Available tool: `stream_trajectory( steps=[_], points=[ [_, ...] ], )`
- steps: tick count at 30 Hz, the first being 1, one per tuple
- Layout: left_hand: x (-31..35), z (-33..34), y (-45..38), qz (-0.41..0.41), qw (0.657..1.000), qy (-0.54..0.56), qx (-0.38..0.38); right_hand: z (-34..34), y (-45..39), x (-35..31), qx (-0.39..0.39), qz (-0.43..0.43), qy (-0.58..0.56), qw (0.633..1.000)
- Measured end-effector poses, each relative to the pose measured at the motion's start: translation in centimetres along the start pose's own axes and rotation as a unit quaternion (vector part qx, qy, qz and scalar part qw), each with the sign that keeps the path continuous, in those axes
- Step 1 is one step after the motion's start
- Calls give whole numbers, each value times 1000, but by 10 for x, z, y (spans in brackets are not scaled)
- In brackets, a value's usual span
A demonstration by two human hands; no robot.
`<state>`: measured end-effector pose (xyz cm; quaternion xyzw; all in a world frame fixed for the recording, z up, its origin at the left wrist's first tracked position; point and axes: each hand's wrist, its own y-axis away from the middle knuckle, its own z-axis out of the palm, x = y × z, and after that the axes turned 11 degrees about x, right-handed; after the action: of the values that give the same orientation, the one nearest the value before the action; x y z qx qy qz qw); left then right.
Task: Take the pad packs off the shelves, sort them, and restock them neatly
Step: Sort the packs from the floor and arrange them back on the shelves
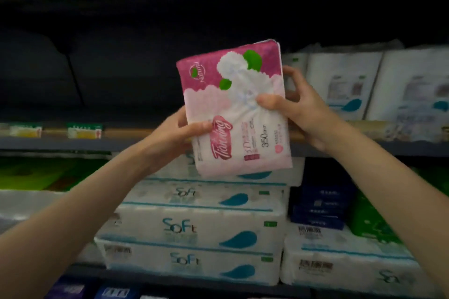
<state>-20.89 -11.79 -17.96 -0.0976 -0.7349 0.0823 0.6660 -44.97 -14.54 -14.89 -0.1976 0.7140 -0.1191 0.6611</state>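
You've got the pink pad pack point(233, 109) upright in front of the shelf point(73, 144), left hand point(175, 138) and right hand point(298, 109) fingers clamped on its sides.

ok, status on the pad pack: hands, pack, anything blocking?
Both hands on it: left hand grips the lower left edge, right hand pinches the right side. Pink pad pack held upright in front of the shelf. Nothing blocking.

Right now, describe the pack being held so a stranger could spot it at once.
In front of the dark middle shelf, above the stacked white Soft tissue packs, both hands hold one flat pad pack upright. The left hand grips its lower left edge, the right hand its right side. It alone is pink.
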Motion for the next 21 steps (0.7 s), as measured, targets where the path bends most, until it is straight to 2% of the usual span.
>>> stream_trajectory(
  steps=[2, 4, 5, 7, 9, 13, 15, 17, 18, 20, 21],
  points=[
    [24, -1, -20, 19, 999, -26, 36, -9, -10, -8, 55, -23, 77, 995],
    [50, -3, -42, 45, 989, -127, 56, -19, -21, -18, 137, -86, 186, 969],
    [62, -2, -52, 57, 978, -192, 62, -21, -25, -22, 154, -125, 231, 953],
    [81, 3, -72, 65, 959, -271, 47, -16, -29, -25, 130, -193, 308, 922],
    [96, 9, -89, 66, 952, -299, 15, -3, -36, -20, 100, -221, 348, 905],
    [118, 10, -118, 114, 924, -366, -3, 8, -56, -8, 162, -237, 357, 889],
    [118, 10, -131, 146, 904, -401, -16, 8, -63, 2, 169, -242, 389, 872],
    [99, 15, -142, 180, 871, -454, -40, 12, -68, 18, 153, -211, 438, 860],
    [83, 17, -147, 204, 844, -493, -45, 13, -70, 28, 142, -185, 475, 849],
    [48, 15, -160, 256, 777, -574, -38, 14, -80, 46, 116, -138, 573, 799],
    [34, 10, -165, 258, 755, -603, -28, 14, -86, 52, 98, -135, 614, 772]
  ],
)
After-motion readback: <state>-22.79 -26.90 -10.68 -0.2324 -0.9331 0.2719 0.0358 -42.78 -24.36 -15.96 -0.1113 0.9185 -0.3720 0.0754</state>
